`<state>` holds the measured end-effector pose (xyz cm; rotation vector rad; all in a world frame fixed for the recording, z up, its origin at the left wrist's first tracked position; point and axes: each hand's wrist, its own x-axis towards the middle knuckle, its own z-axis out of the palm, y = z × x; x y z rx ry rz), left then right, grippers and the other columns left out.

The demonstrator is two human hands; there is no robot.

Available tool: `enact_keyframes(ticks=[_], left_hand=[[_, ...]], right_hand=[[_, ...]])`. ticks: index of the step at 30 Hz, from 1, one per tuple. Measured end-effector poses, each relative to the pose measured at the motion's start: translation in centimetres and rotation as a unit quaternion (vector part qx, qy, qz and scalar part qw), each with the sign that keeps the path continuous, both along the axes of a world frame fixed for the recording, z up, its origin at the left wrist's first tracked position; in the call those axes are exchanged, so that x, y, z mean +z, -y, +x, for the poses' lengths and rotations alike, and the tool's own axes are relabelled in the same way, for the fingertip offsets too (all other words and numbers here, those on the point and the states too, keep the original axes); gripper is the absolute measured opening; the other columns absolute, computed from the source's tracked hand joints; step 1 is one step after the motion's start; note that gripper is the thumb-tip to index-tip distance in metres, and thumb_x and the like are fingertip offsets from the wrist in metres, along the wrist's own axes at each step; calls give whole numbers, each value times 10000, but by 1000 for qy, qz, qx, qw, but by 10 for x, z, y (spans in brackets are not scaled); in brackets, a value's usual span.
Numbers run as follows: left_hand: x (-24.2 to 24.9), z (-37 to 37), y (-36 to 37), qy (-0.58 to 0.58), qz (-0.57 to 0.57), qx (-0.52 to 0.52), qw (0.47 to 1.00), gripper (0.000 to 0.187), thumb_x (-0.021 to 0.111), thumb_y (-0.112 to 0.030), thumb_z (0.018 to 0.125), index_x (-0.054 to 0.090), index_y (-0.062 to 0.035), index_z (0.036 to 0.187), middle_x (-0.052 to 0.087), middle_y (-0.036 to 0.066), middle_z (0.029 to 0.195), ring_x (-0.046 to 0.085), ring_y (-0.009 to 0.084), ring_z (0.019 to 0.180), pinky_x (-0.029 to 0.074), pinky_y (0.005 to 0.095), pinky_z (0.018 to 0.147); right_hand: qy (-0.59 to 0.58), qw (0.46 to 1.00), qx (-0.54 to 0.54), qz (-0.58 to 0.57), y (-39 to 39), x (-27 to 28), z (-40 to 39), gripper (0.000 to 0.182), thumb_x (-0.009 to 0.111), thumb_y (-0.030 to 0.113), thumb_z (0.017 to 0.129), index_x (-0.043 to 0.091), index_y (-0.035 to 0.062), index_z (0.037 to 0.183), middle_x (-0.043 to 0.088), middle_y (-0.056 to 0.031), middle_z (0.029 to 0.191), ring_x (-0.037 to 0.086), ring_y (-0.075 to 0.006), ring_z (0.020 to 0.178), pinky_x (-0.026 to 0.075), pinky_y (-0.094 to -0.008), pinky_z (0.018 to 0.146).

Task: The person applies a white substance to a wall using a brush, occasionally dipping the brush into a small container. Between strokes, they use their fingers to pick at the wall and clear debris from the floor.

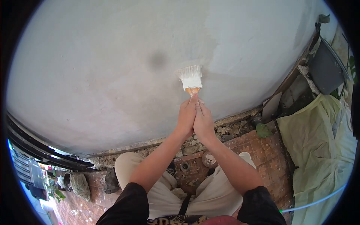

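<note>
A wide paintbrush point(192, 79) with white-coated bristles points up at the pale wall point(112, 82), its bristle tips right at the surface. Both hands are wrapped around its orange-brown handle point(192, 90). My left hand point(186, 114) grips from the left side, thumb along the handle. Pressed against it, my right hand point(203, 119) closes around the same handle from the right. Most of the handle is hidden inside the two hands. A damp-looking, darker patch of wall point(187, 41) spreads above the bristles.
Rough rubble point(191, 146) lines the wall's foot above a tiled floor point(247, 150). At right, a pale green sheet point(311, 142) lies below a grey bin point(325, 69), with boards point(272, 107) beside it. Dark metal bars point(45, 148) and a stuffed sack point(78, 185) are at left.
</note>
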<state>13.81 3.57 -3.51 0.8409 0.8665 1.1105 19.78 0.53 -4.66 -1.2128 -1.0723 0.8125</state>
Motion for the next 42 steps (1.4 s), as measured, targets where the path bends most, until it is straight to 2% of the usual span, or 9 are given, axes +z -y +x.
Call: enact_keyframes(ticks=[6, 11, 15, 25, 30, 34, 37, 39, 42], left_hand=[[24, -15, -8, -61, 89, -22, 994, 340, 436, -299, 960, 566, -12, 834, 546, 41, 716, 510, 112, 629, 424, 257, 592], [95, -8, -20, -161, 244, -16, 956, 429, 416, -355, 961, 563, 20, 815, 540, 60, 661, 486, 116, 636, 410, 280, 606], [85, 7, -31, -187, 270, -27, 944, 433, 420, -367, 959, 559, 18, 818, 537, 61, 674, 475, 115, 641, 405, 289, 604], [-44, -7, 15, -51, -31, 15, 998, 392, 439, -346, 957, 547, 20, 869, 522, 46, 745, 456, 123, 696, 397, 297, 643], [25, -5, 29, -39, 62, 28, 997, 346, 429, -326, 964, 534, -14, 858, 507, 26, 765, 469, 106, 702, 406, 274, 637], [104, -4, 12, -170, 325, 41, 930, 371, 404, -326, 973, 527, -10, 823, 512, 26, 692, 469, 113, 671, 407, 280, 632], [148, -3, -19, -164, 367, 18, 916, 463, 394, -384, 961, 533, 30, 808, 552, 103, 674, 484, 164, 618, 409, 333, 593], [170, -6, -23, -123, 150, -77, 978, 365, 413, -325, 966, 522, -8, 823, 589, 96, 762, 536, 179, 589, 448, 330, 556], [95, 0, -48, -74, 218, -34, 973, 386, 435, -364, 953, 514, -5, 836, 582, 117, 746, 579, 225, 570, 492, 362, 539]], right_hand=[[57, 998, 5, 32, 2, 34, -8, 349, 342, 199, 967, 507, -78, 1099, 590, -283, 917, 572, -437, 888, 444, -437, 772], [-72, 989, 52, 116, -19, 74, -1, 373, 327, 240, 990, 487, -71, 1119, 607, -236, 920, 605, -350, 852, 454, -372, 758], [-173, 980, 91, 23, -23, 74, 12, 366, 331, 227, 987, 484, -58, 1160, 601, -222, 982, 588, -302, 926, 438, -355, 821], [17, 993, 0, -117, 15, -44, -7, 417, 334, 242, 962, 484, -56, 1212, 560, -269, 1122, 523, -405, 1058, 398, -409, 907], [16, 998, 31, -58, 34, 32, -5, 401, 331, 229, 965, 514, -69, 1162, 592, -260, 1050, 555, -384, 1015, 414, -376, 874], [-11, 979, 10, 206, 4, 89, 3, 381, 347, 245, 972, 532, -59, 1108, 610, -231, 982, 576, -302, 945, 419, -366, 832], [-47, 990, 43, 125, -5, 146, 10, 382, 354, 263, 975, 531, -51, 1100, 610, -213, 944, 570, -297, 897, 420, -357, 828], [-169, 978, 114, -37, -17, 160, 13, 408, 353, 308, 978, 532, -35, 1109, 582, -208, 996, 549, -286, 931, 420, -342, 833], [-75, 997, 31, 6, -35, 96, 6, 431, 350, 346, 977, 540, -18, 1107, 542, -192, 1042, 522, -264, 977, 425, -344, 834]])
